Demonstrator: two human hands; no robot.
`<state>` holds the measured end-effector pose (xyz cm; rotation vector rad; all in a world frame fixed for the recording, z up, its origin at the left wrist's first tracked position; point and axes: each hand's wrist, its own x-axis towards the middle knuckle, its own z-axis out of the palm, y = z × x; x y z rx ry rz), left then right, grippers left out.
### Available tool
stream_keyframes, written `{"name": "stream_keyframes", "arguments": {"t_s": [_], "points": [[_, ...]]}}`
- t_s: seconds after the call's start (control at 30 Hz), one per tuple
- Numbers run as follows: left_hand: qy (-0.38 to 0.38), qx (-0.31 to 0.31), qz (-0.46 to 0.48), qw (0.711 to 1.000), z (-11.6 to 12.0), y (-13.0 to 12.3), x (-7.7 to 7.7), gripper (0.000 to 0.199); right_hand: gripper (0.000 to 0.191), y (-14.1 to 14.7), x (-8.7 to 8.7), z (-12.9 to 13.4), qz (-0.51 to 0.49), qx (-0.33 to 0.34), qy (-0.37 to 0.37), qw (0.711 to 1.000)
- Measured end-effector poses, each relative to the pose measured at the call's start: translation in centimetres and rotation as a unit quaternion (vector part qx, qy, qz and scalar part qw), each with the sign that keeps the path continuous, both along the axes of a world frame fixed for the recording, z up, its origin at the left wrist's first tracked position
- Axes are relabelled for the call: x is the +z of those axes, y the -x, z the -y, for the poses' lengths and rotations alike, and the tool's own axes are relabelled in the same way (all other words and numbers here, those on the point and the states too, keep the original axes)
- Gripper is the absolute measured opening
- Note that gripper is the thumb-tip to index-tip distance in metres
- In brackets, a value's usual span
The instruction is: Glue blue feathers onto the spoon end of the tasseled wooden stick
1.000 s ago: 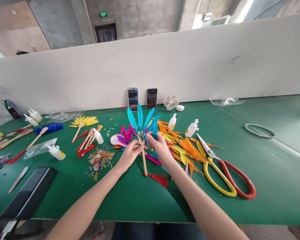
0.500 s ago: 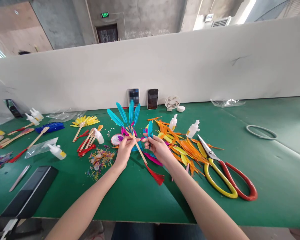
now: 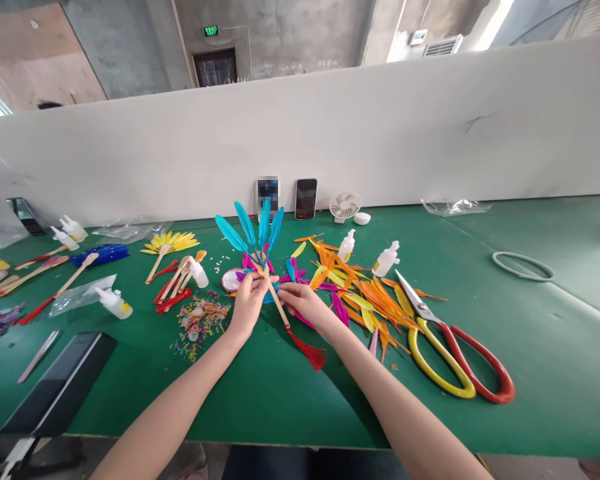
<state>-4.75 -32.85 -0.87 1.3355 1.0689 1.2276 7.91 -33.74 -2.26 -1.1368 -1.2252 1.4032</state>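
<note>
Green tabletop point(image 3: 290, 407) is being backed by a pale partition point(image 3: 180, 160), where two phones point(image 3: 306, 199) are being propped. At centre, a feather fan point(image 3: 263, 270) is being held tilted, its slim wooden handle point(image 3: 280, 308) being pinched by the left hand point(image 3: 247, 303). Four slender turquoise feathers point(image 3: 245, 223) are being splayed from it; a silky red tassel point(image 3: 309, 352) is being dangled. Beside the handle, the right hand's point(image 3: 306, 307) fingers are being bunched; whether anything is being gripped cannot be told. Magenta feathers point(image 3: 339, 309) are being partly covered. Rightward, orange feathers point(image 3: 377, 298) are being flanked by two white plastic bottles point(image 3: 386, 260) and one pair of loop-handled scissors point(image 3: 429, 315).
</note>
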Motion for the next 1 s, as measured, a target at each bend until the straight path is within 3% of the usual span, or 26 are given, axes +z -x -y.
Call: {"name": "stream_keyframes", "arguments": {"t_s": [0.13,0.37,0.7,1.0], "points": [[-0.006,0.027,-0.008,1.0,-0.41,0.3,-0.2,0.021,0.012,-0.03,0.33,0.14,0.02,-0.004,0.012,1.0],[-0.015,-0.011,-0.012,1.0,-0.1,0.05,-0.27,0.022,0.02,-0.11,-0.06,0.07,0.032,0.006,-0.006,0.999],[-0.022,0.003,-0.019,1.0,-0.41,0.24,-0.26,0.023,0.015,-0.12,0.44,0.16,0.031,0.048,0.001,0.998],[-0.015,-0.022,-0.019,0.999,-0.14,0.06,-0.4,0.024,0.021,-0.08,0.21,0.25,0.04,0.034,0.014,0.999]]}}
